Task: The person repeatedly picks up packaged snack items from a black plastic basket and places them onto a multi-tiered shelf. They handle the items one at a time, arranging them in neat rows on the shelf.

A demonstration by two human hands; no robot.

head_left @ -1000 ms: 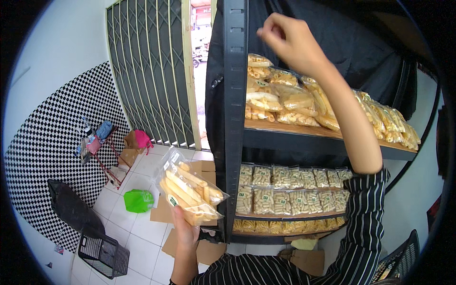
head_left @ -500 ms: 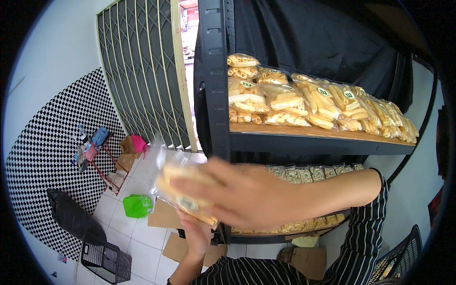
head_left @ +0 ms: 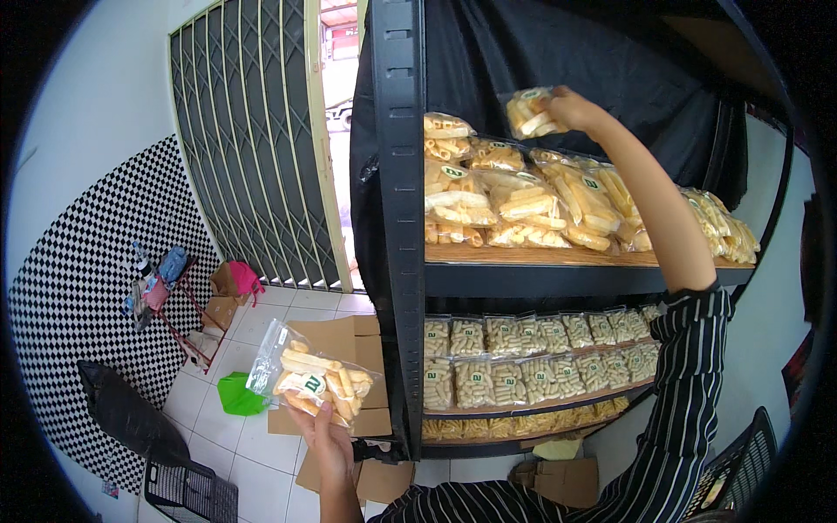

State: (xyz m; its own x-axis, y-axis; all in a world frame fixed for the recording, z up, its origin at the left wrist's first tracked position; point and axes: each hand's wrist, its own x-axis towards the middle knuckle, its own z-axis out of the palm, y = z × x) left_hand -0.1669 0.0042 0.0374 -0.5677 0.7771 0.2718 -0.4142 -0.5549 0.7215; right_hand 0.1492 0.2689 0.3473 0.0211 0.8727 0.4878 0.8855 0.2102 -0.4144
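Down low, the left hand [head_left: 330, 443] grips a clear bag of snack sticks [head_left: 309, 383] from beneath, fingers closed on its lower edge. Light, crinkly and slippery, with brittle contents, so a gentle pinch at the rim looks best. Up high, the right hand [head_left: 571, 109] clasps a second bag [head_left: 530, 112] above the shelf [head_left: 558, 257] stack.

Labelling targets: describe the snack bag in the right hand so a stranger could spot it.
Find the black shelf rack; its upper shelf carries a heap of snack bags. The bag is the one the right hand holds in the air above that heap, not resting on it.
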